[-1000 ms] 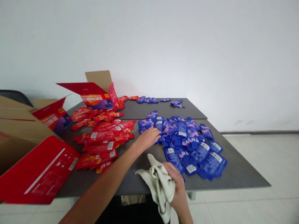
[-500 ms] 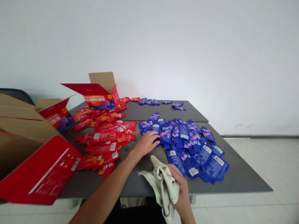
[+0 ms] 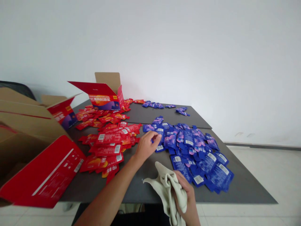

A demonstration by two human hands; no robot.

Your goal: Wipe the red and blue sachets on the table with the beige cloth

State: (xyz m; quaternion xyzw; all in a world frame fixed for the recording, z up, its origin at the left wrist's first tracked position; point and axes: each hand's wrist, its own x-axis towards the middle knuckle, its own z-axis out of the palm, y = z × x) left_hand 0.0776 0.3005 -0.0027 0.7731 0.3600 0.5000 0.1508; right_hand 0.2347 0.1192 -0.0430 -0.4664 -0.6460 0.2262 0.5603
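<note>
The person's left hand [image 3: 147, 146] reaches over the dark table [image 3: 240, 185] to the near-left edge of the heap of blue sachets [image 3: 190, 147], and its thumb and forefinger are pinched on one blue sachet [image 3: 157, 137] at the fringe of that heap. The right hand [image 3: 185, 196] sits low by the table's near edge, fingers curled tight round a bunched cream cloth [image 3: 168, 188], well apart from the sachet. To my eye the step is getting one packet free and wiping it, so I would lift it straight up by its corner, since the neighbours overlap it and a sideways drag would pull them along. The cloth wants opening to a flat face first. The red sachets [image 3: 108, 141] lie just beside, so the blue one should stay on its own side. Open red cartons [image 3: 103, 97] stand at the far left
</note>
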